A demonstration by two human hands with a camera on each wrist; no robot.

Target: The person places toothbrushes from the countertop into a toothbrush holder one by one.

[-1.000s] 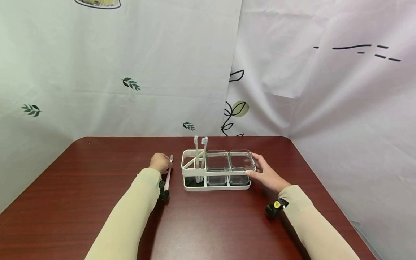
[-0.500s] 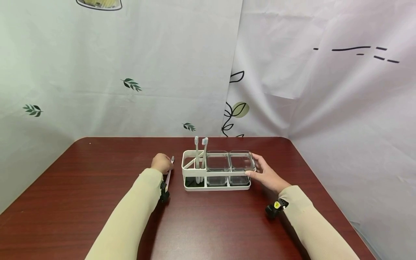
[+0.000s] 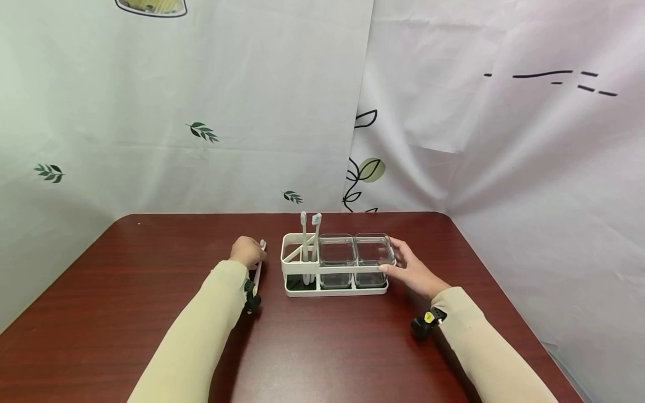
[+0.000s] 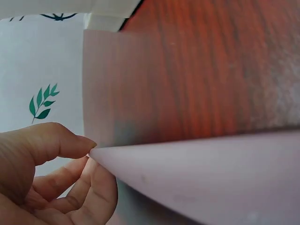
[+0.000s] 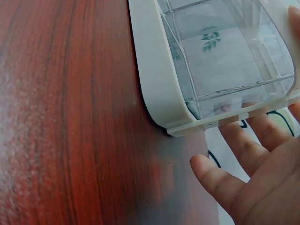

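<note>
My left hand (image 3: 247, 252) pinches a pale pink toothbrush (image 3: 258, 273) between thumb and fingers, to the left of a white holder (image 3: 300, 267). Seen from the left wrist, the toothbrush's handle (image 4: 201, 171) runs close past the camera, thumb and fingertips meeting at its far end. Two white toothbrushes, one (image 3: 304, 238) beside the other (image 3: 316, 240), stand upright in the holder's left section. Two clear cups, a middle one (image 3: 336, 251) and a right one (image 3: 374, 249), fill the rest. My right hand (image 3: 415, 273) grips the holder's right end, thumb in front, fingers behind and along the side.
The holder stands on a dark red wooden table (image 3: 322, 347). Behind the table's far edge hangs a white cloth (image 3: 252, 101) printed with leaves, and it continues along the right side. Black cameras are strapped to both wrists.
My left hand and its toothbrush have shifted slightly left, away from the holder, over the last half second. My right hand and the holder keep their place.
</note>
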